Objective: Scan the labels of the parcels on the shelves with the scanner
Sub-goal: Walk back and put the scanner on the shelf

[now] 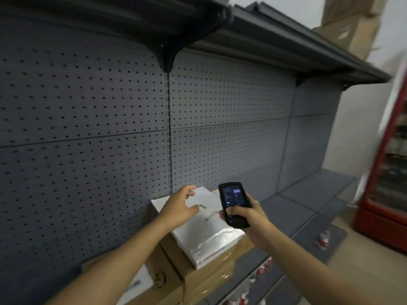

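Note:
A flat white parcel (206,236) in shiny plastic wrap lies on top of a brown cardboard box (207,274) on the grey shelf. My left hand (180,205) rests on the white parcel's far left part, fingers spread and holding nothing. My right hand (244,214) grips a black handheld scanner (234,203) with its lit screen facing me, held just above the parcel's right edge. A second cardboard box (158,280) with a white label (137,285) stands to the left, partly hidden by my left forearm.
A grey perforated back panel (88,128) rises behind the parcels, with an upper shelf (264,34) overhead. The grey shelf (293,208) runs on to the right. Small bottles (324,238) stand on a lower shelf. A red glass-door cooler (389,172) stands at the right.

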The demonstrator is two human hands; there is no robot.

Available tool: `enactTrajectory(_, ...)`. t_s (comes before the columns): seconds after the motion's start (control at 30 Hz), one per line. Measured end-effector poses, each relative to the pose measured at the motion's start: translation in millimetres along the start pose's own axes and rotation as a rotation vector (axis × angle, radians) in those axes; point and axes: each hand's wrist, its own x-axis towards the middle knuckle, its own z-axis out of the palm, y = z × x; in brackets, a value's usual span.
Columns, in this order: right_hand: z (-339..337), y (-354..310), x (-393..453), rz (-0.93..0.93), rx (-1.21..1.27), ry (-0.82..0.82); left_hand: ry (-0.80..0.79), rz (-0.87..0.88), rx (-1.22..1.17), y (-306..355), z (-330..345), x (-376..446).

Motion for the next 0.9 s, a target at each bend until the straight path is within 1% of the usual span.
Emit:
enactTrajectory(0.23, -128, -49, -39, -0.145, -0.036, 0.363, -0.235, 0.213, -0.077, 90, 122, 53)
enactTrajectory(0.33, -185, -73, -63, -0.175, -0.031, 0.466, -0.330, 0.282, -0.100, 134, 180, 72)
enactTrajectory(0.5, -258, -111, -99, -0.230, -0.071, 0.536, -0.427, 0.383, -0.135, 203, 265, 91)
enactTrajectory(0.6, -298, -126, -107, -0.232, -0.056, 0.611, -0.469, 0.414, -0.151, 233, 304, 100)
enactTrajectory(0.77, -347, -138, -106, -0.241, -0.036, 0.700, -0.520, 0.410, -0.188, 261, 356, 120)
enactTrajectory(0.9, -389, -143, -85, -0.241, -0.037, 0.734, -0.546, 0.423, -0.193, 275, 400, 153)
